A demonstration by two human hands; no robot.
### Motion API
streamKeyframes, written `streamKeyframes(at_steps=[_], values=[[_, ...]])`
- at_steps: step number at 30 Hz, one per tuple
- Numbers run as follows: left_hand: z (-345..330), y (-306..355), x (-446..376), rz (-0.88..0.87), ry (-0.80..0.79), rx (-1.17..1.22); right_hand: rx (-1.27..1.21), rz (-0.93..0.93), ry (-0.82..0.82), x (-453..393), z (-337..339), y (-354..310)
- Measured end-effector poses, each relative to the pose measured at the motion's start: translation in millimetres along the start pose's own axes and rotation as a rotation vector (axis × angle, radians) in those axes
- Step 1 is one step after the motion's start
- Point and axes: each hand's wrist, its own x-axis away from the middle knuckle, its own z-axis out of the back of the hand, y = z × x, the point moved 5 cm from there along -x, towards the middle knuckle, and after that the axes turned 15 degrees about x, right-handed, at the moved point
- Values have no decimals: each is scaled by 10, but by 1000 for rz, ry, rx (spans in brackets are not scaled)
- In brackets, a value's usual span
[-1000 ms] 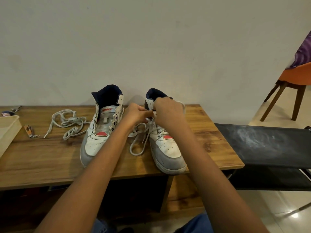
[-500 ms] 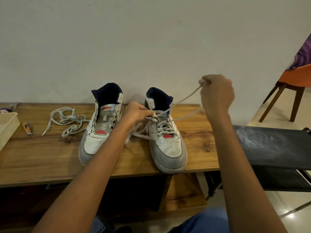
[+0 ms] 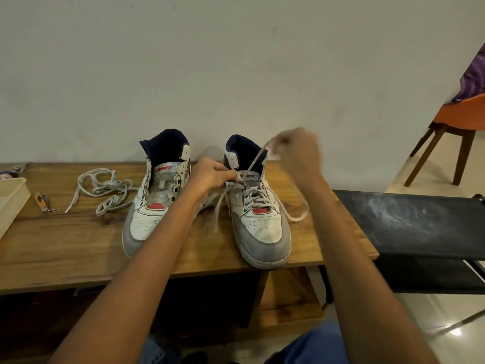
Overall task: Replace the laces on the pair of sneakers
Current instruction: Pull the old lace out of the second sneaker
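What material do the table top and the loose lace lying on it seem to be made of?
Table top: wood or wood-look laminate, matte, judging by brown grain and dark knots. Loose lace: flat woven fabric, probably cotton or polyester; it lies limp in soft loops, pale grey.

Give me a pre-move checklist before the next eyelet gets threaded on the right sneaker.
1. Left hand pinches the grey lace at the top eyelets of the white-and-grey right sneaker: ok.
2. Right hand holds the lace end raised and taut: ok, though blurred.
3. Lace tip state: cannot tell, hidden in the fingers.
4. Lower eyelets crossed: ok.
5. White-and-grey left sneaker laced: not ok, eyelets bare.
6. Spare grey lace within reach on the wooden table: ok.
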Motion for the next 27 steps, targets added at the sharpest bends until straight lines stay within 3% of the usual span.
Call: streamKeyframes(at_steps=[2,4,8,13,17,20,22,24,27], values=[[2,-13,-11,3,8,8,-328,-173,284,-49,497,221],[6,-15,0,9,23,4,-527,-307,441,-11,736,387],[-13,-9,26,14,33,10,-819,-524,469,43,567,589],[-20,-12,-2,5,22,-16,-586,-594,373,13,232,786],[-39,24,28,7,-77,-120,-271,-504,-85,-10,-179,777],[-45,16,84,60,-229,-212,-50,-340,-233,1,-263,583],[16,-27,44,49,-167,-427,32,-218,-236,-6,-292,437],[86,-10,50,-14,10,-697,61,-120,-268,40,-383,289],[29,214,173,-261,208,-615,138,-64,-298,111,-587,213]])
